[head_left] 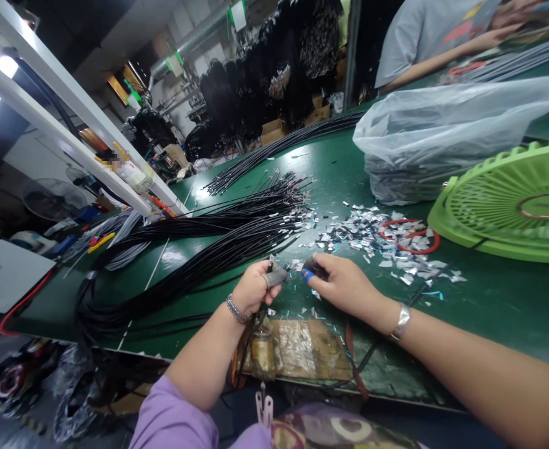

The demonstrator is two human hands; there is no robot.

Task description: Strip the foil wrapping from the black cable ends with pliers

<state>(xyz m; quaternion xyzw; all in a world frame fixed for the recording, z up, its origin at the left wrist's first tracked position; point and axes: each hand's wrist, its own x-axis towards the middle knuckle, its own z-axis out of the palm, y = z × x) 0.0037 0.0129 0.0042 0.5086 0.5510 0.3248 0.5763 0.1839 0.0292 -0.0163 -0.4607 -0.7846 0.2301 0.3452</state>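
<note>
My left hand [256,288] is closed on the end of a black cable [230,278], with grey wrapping on the thumb. Just to its right, my right hand [337,280] is closed around a small dark object [318,267] that I cannot make out, and blue tape wraps one of its digits. A short gap separates the two hands. Beyond and to the left lies a large bundle of black cables [199,262], its stripped ends [295,193] pointing right. Silver foil scraps [362,227] and bits of blue are strewn beyond my right hand.
A red ring [435,240] lies among the scraps. On the right stand a green fan [512,202] and a clear plastic bag [409,156]. A wooden block [306,349] sits at the table's near edge. White posts [91,137] rise at left; a person [424,43] works across the table.
</note>
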